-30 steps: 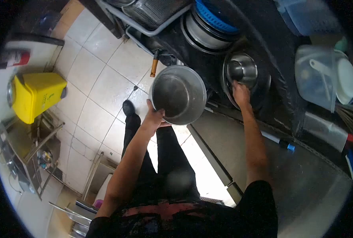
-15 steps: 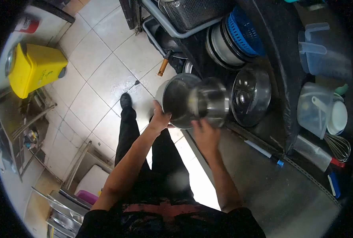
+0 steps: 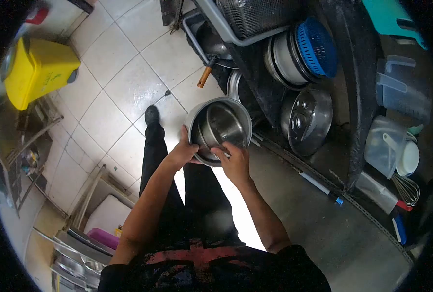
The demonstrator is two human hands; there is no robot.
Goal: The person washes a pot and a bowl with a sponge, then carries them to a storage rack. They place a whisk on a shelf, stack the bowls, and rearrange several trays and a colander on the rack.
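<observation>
A large metal pot (image 3: 193,121) is held up in front of my legs, its mouth facing me. My left hand (image 3: 182,150) grips its near left rim, thumb over the edge. Inside it sits a smaller metal bowl (image 3: 227,122), tilted, with its shiny inner wall showing. My right hand (image 3: 234,161) pinches the near rim of that bowl, fingers over the edge. The lower part of the bowl is hidden within the pot.
To the right, shelves hold a metal pan (image 3: 311,121), a blue basket (image 3: 318,48) and plastic measuring jugs (image 3: 403,87). A wok with a wooden handle (image 3: 204,77) sticks out beyond the pot. A whisk (image 3: 407,189) lies far right. A yellow bin (image 3: 44,73) stands left on the tiled floor.
My right hand has moved left, bringing the metal bowl from beside the pot into its mouth. The view has shifted slightly.
</observation>
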